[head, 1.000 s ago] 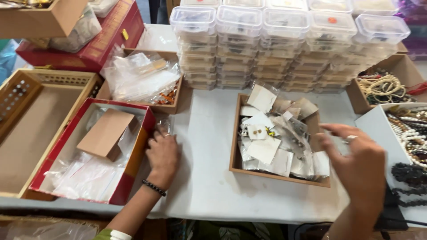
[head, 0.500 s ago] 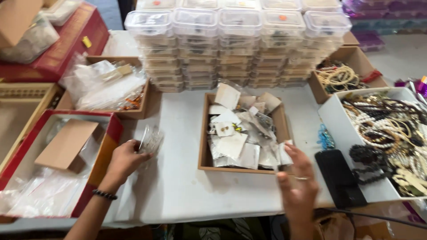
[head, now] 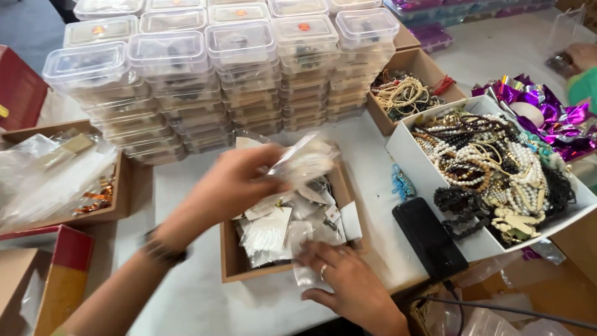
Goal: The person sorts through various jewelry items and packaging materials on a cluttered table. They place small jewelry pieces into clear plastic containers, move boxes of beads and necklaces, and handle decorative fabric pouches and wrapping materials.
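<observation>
Here, a small clear plastic packet is pinched in the fingers of the left hand, which is raised above the shallow brown cardboard tray with the forearm stretched in from the lower left and a dark band worn at the wrist. The right hand is laid palm-down, fingers spread and gripping nothing, on the clear packets and white cards heaped at the tray's near edge; a ring is seen on one finger. Just right of the tray, a flat black rectangular case lies on the white desk. Beside it stands a white box of bead necklaces. Behind the tray, lidded clear plastic tubs are stacked in rows.
</observation>
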